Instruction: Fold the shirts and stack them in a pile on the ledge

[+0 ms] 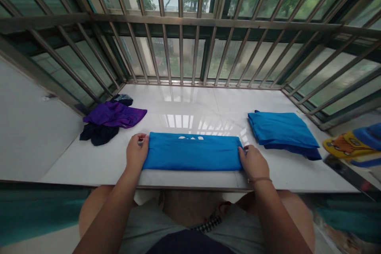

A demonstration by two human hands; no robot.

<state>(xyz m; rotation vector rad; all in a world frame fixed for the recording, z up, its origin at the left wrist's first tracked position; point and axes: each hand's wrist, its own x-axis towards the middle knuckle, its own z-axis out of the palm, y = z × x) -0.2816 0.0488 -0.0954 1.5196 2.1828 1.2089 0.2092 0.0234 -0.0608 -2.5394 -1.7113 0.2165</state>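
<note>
A blue shirt point(190, 152), folded into a long flat strip, lies across the white ledge in front of me. Bits of white print show along its far edge. My left hand point(137, 151) is at the strip's left end, fingers curled and thumb against the cloth edge. At the opposite end, my right hand point(254, 161) pinches the right edge between thumb and fingers; a thin band circles that wrist. Part of each hand's fingertips is hidden.
Folded blue cloths point(282, 129) are stacked to the right, near a yellow-and-blue container point(354, 143) and a dark flat object point(351, 174). On the left lies a crumpled purple and dark clothes pile point(114, 115). Metal window bars point(181, 51) enclose the white ledge point(190, 178).
</note>
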